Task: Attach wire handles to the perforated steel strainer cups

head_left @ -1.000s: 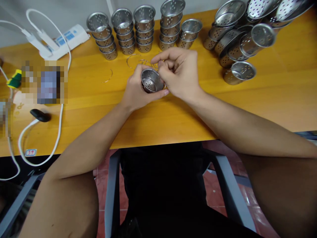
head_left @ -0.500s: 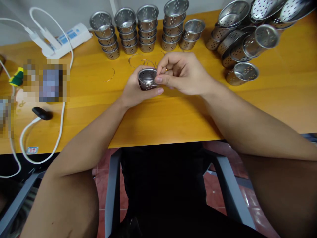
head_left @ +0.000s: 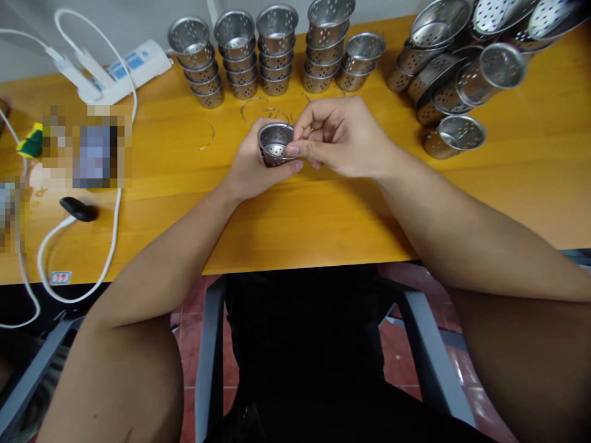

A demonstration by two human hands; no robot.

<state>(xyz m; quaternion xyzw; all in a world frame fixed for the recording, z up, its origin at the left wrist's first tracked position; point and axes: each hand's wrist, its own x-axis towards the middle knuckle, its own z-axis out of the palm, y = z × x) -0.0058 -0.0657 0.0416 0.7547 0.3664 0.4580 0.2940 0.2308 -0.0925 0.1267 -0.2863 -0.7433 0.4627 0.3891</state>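
Observation:
A small perforated metal cup [head_left: 276, 154] is cradled in my left hand [head_left: 252, 163], tilted a little with its mouth up. My left thumb runs along the near side of the cup and the fingers wrap behind it. At the cup's right rim, my right hand [head_left: 339, 138] is closed in a pinch of thumb and forefinger. Whatever lies between those fingertips is too small to make out. Thin curled metal strips [head_left: 252, 104] lie on the table just behind my hands, and another strip [head_left: 211, 138] is to the left.
Stacked perforated cups [head_left: 237, 61] stand along the back of the wooden table [head_left: 300, 240]. Larger cups and strainers are piled at the right, beside a single cup [head_left: 455, 136]. At left are a power strip [head_left: 133, 67], white cable, black object [head_left: 78, 209] and blurred items.
My right thumb and pinch have shifted slightly left along the cup's rim. The cup stays in my left hand. The whole view has moved very slightly.

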